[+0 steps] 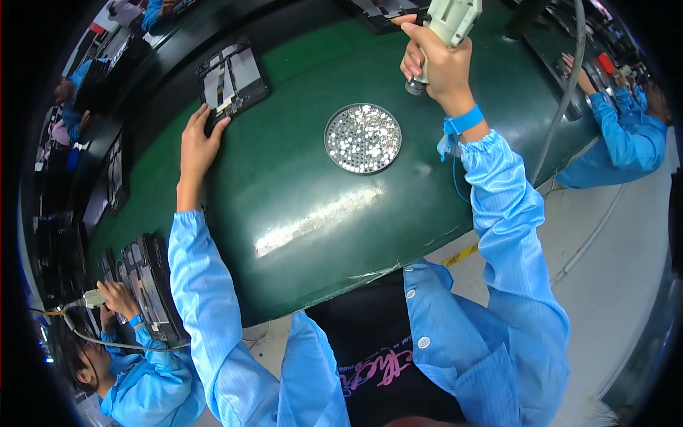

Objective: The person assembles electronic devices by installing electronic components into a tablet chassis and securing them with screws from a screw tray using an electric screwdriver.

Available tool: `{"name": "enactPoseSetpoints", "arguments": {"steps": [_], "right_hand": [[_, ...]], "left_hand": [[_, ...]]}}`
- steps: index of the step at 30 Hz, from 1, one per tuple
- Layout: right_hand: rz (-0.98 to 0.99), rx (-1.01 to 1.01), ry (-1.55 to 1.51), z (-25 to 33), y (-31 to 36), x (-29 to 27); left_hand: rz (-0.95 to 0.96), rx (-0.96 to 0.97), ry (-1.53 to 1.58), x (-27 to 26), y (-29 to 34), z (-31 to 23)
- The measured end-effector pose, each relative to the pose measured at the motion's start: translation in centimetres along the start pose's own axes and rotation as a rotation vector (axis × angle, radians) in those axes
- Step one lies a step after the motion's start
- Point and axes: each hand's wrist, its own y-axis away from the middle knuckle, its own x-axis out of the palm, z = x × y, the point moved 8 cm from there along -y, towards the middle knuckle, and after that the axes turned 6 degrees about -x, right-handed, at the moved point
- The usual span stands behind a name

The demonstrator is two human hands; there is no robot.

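My left hand grips the near left corner of an opened tablet-like device, thumb and fingers set around the corner. The device lies flat on the green work surface, its dark frame and grey inner panels bare. Raised at the far side of the table, my right hand is wrapped round a pale electric screwdriver; the upper part of the tool runs out of the picture. A blue strap circles my right wrist. Between my hands stands a round dish with many small silver pieces in its holes.
The green table has a worn, shiny strip. Another opened device lies at the far edge. A co-worker at lower left holds a similar corded tool; another person works at right. A grey cable hangs beside my right arm.
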Motion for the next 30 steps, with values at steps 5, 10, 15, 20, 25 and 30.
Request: {"name": "enactPoseSetpoints", "arguments": {"steps": [5,10,15,20,25,30], "right_hand": [[0.003,0.016,0.036,0.1,1.0,-0.3],[0.006,0.037,0.0,0.0,1.4,-0.2],[0.08,0.022,0.043,0.7,2.5,1.5],[0.143,0.008,0.007,1.0,3.3,2.5],[0.114,0.032,-0.082,0.4,3.4,2.2],[0.117,0.037,-0.069,0.2,3.6,1.9]], "left_hand": [[0.04,-0.138,0.069,2.8,-4.3,3.4],[-0.279,0.074,0.012,0.5,-2.3,-2.6],[-0.023,0.403,0.3,-0.7,7.6,-21.3],[0.058,0.317,0.332,1.4,9.9,-23.5],[0.066,0.311,0.272,2.4,10.0,-23.6],[0.05,0.327,0.256,2.6,10.3,-23.7]]}}
